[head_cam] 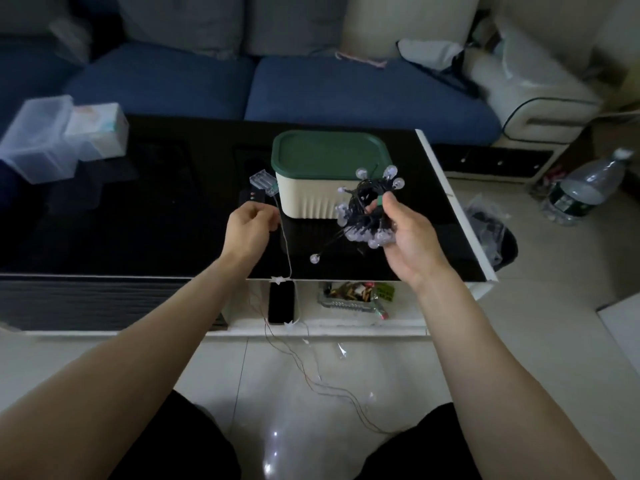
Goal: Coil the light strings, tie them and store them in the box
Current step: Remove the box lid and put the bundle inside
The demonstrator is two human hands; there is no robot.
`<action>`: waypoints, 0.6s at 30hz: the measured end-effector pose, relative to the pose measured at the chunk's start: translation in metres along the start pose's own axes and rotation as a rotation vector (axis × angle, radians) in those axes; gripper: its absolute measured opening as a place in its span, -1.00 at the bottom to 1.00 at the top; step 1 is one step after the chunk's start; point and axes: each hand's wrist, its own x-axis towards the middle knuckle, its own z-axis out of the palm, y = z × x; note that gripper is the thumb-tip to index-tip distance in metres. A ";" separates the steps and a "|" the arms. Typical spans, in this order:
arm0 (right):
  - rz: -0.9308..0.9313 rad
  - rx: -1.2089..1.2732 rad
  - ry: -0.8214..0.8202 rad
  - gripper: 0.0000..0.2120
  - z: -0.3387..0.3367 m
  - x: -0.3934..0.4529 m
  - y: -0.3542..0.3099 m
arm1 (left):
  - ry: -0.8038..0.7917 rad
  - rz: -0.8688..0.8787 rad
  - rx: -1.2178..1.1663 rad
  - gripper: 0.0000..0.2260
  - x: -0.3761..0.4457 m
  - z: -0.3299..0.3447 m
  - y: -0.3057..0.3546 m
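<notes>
My right hand (410, 233) grips a coiled bundle of dark-wired light string with clear round bulbs (369, 209), held above the black table in front of the box. One bulb (314, 259) dangles loose below the coil. The cream box with a green lid (329, 174) stands shut on the table. My left hand (251, 225) is curled near a thin wire of a second string (286, 247) that runs from a clear battery case (264, 181) over the table edge to the floor; whether it pinches the wire is unclear.
A small black remote (251, 198) lies by the battery case. Clear plastic containers (41, 140) and a tissue pack (98, 129) sit at the table's far left. Star lights and wire (311, 372) trail on the floor. A water bottle (585, 188) and bin (498, 237) stand right.
</notes>
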 end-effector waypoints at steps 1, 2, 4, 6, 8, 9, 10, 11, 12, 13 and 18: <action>-0.052 -0.087 0.021 -0.69 -0.001 0.003 -0.005 | 0.032 0.005 0.016 -0.88 0.011 0.004 0.007; -0.097 -0.156 0.044 -0.67 -0.002 0.006 -0.008 | 0.065 0.012 0.047 -0.90 0.021 0.007 0.014; -0.173 -0.218 0.081 -0.66 -0.004 0.011 -0.017 | 0.134 0.050 0.197 -0.80 0.043 0.016 0.030; -0.207 -0.227 0.100 -0.70 -0.003 0.014 -0.025 | 0.147 0.179 0.425 -0.65 0.058 0.028 0.043; -0.218 -0.245 0.108 -0.72 -0.002 0.017 -0.030 | 0.079 0.396 0.675 -0.52 0.066 0.040 0.050; -0.225 -0.256 0.121 -0.72 -0.002 0.020 -0.033 | 0.026 0.504 0.787 -0.48 0.071 0.048 0.053; -0.226 -0.269 0.141 -0.73 -0.001 0.023 -0.035 | -0.034 0.589 0.894 -0.47 0.076 0.055 0.054; -0.218 -0.281 0.162 -0.73 -0.001 0.025 -0.036 | -0.092 0.650 1.003 -0.49 0.080 0.062 0.054; -0.205 -0.294 0.181 -0.72 -0.001 0.028 -0.037 | -0.135 0.685 1.107 -0.54 0.085 0.069 0.053; -0.188 -0.297 0.198 -0.72 -0.002 0.031 -0.036 | -0.156 0.703 1.196 -0.61 0.089 0.073 0.052; -0.134 -0.257 0.245 -0.72 -0.013 0.040 -0.040 | -0.186 0.727 1.200 -0.79 0.101 0.083 0.055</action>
